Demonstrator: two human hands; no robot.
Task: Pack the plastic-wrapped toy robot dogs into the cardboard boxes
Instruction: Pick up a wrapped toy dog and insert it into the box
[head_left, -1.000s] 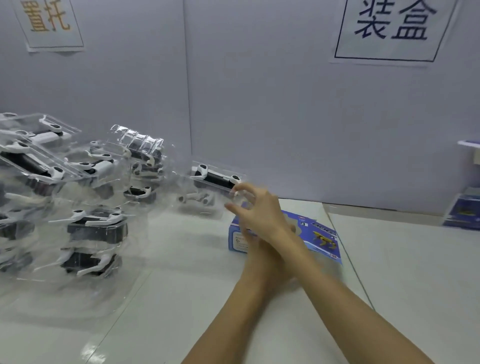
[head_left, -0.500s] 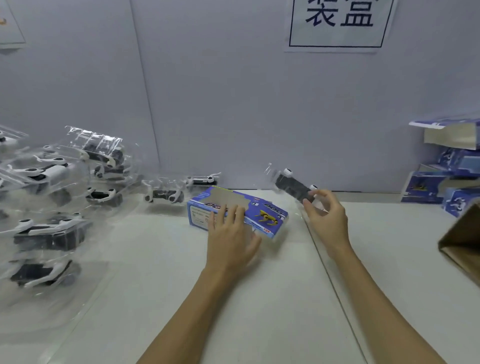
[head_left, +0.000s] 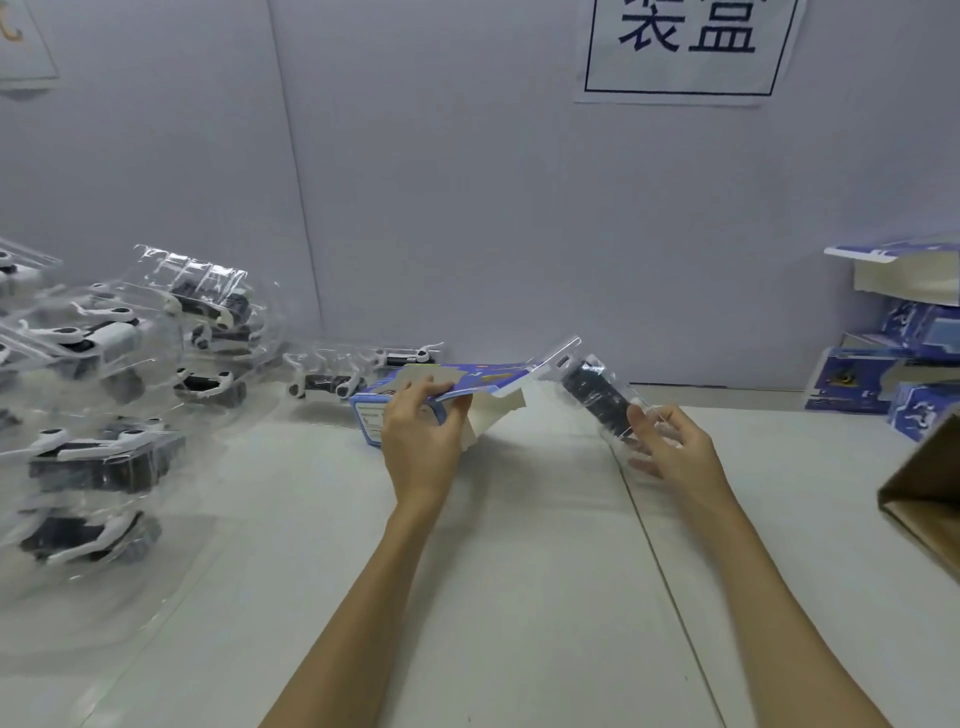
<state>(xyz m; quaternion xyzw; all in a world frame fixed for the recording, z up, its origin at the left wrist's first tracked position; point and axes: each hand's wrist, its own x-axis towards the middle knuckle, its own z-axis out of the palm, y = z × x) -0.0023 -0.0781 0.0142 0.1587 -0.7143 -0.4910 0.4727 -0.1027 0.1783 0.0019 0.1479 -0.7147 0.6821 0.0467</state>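
A blue cardboard box lies on the white table, its lid flap raised toward the right. My left hand grips the box at its near open edge, thumb on top of the flap. My right hand holds a plastic-wrapped black toy robot dog tilted in the air just right of the box's open end. A heap of several more wrapped robot dogs fills the table's left side, and another wrapped dog lies behind the box.
Stacked blue boxes stand at the far right by the wall. A brown carton's corner juts in at the right edge. A seam runs down the table between my arms.
My left hand went from resting flat on the box to gripping it and lifting its flap open. My right hand carried the wrapped dog lower and closer to the box's open end.
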